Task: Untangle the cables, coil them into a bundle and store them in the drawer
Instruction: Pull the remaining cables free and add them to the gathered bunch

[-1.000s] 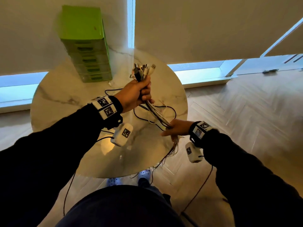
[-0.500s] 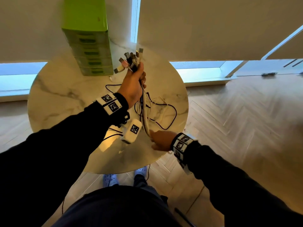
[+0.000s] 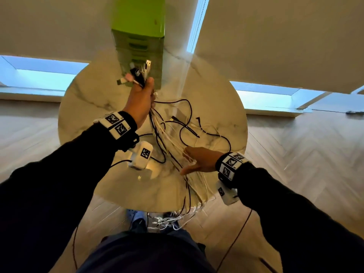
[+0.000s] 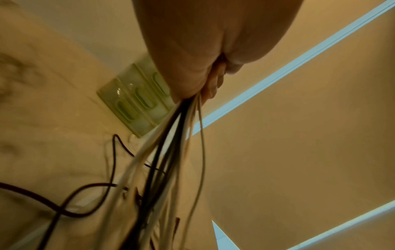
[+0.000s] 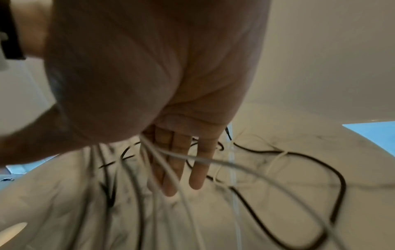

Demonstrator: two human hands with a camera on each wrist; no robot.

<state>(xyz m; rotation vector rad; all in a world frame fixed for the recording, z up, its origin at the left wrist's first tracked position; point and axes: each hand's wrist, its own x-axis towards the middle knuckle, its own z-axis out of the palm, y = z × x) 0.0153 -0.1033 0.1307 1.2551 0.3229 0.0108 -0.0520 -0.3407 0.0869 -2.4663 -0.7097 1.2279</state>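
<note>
My left hand (image 3: pixel 141 95) is raised over the round marble table (image 3: pixel 82 107) and grips a bunch of black and white cables (image 3: pixel 169 142) just below their plugs (image 3: pixel 137 72), which stick up above the fist. The strands hang down from the fist (image 4: pixel 198 81) across the table and over its near edge to the floor (image 3: pixel 167 221). My right hand (image 3: pixel 195 160) is flat and open against the hanging strands, fingers (image 5: pixel 177 162) straight, with white cables running across them. A green drawer unit (image 3: pixel 137 36) stands at the table's far side, drawers closed.
Loose black cable loops (image 3: pixel 197 123) lie on the tabletop right of the bundle. Wood floor surrounds the table; a pale wall with low windows (image 3: pixel 275 99) runs behind it. My feet (image 3: pixel 137 217) are at the table's near edge.
My left hand has lifted the plug ends higher, toward the drawer unit. My right hand has let go of the bundle and now lies flat against it, further right. The camera has tilted.
</note>
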